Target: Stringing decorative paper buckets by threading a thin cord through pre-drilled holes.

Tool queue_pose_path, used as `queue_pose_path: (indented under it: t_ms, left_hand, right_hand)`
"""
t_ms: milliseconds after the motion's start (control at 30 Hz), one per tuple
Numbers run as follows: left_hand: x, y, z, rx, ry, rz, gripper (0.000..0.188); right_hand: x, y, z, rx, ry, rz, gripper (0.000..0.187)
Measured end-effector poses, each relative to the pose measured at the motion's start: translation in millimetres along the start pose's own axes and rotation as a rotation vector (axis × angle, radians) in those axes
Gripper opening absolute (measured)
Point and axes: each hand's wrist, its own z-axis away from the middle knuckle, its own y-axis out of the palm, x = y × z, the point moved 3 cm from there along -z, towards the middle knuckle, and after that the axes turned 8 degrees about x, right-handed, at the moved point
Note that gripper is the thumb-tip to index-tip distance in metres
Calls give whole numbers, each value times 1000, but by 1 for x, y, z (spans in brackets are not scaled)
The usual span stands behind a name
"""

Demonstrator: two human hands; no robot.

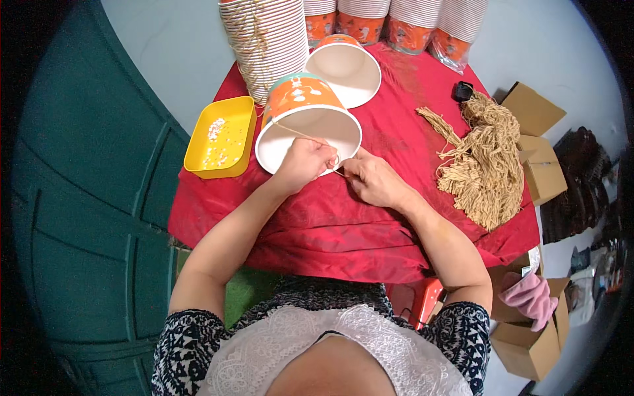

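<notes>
On its side on the red cloth lies an orange-and-white paper bucket [300, 92], its white open mouth facing me. A thin tan cord [289, 129] runs from the left side of its rim to my left hand [304, 163]. That hand is closed on the cord in front of the mouth. My right hand [376, 179], at the lower right of the rim, pinches the cord too, and a small loop shows between both hands. The cord's exact ends are hidden by the fingers. Just behind lies a second paper bucket [347, 71], also on its side.
A yellow plastic tray [223, 171] with small white pieces stands at the left. Behind it rises a tall stack of buckets [267, 49] hung with cords. More wrapped stacks [360, 26] line the back. A bundle of tan cords [485, 168] lies right, near cardboard boxes [545, 178].
</notes>
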Motion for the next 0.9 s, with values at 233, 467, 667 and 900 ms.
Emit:
queue_pose_path:
  t_ms: [233,467,667,900]
  left_hand:
    - [-4,4,4,-30,-96,-139,13]
    - [-2,4,4,-11,-102,-158,18]
    - [0,2,4,-30,-116,-153,19]
    - [-2,5,5,-28,-85,-107,17]
  right_hand:
    - [3,-11,4,-74,149,-117,12]
    - [9,5,-4,-298,161,-192,19]
    - [1,12,-13,-238,294,-167,17]
    - [1,-1,-2,-244,274,-484,12]
